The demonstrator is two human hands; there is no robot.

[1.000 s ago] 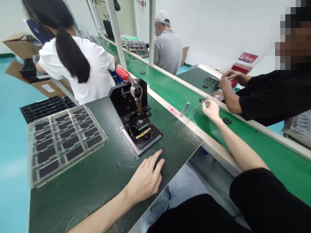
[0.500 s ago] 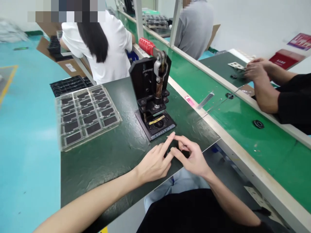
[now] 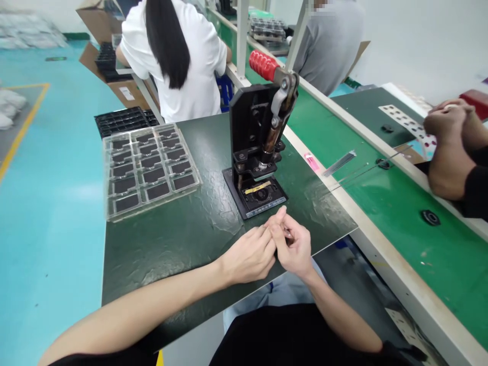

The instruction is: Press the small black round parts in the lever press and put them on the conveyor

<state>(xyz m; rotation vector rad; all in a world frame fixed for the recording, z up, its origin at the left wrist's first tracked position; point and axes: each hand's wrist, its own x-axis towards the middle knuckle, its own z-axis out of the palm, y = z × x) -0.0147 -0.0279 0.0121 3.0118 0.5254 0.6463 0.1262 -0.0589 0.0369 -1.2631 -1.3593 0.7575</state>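
Note:
My left hand (image 3: 251, 254) and my right hand (image 3: 295, 246) meet fingertip to fingertip just in front of the press. Both are closed, the fingers pinched together over something too small and hidden to name. The black hand press (image 3: 251, 127) with a red handle (image 3: 264, 65) stands on the dark green table (image 3: 171, 244). A yellow strip (image 3: 257, 188) lies across the round recess in its base. To the left lies a clear tray (image 3: 152, 175) with dark rectangular pieces in its compartments.
A green conveyor (image 3: 385, 213) with a metal rail runs along the right, carrying black round parts (image 3: 430, 217) and thin strips (image 3: 339, 163). Another person's hands (image 3: 452, 142) are beyond it. A person in white (image 3: 190, 61) sits behind the table. Black trays (image 3: 121, 121) stand behind the clear tray.
My fingers have drawn closer together, and my left index finger, stretched out before, is now bent in against my right fingers. The view has shifted, so the press and tray appear further right.

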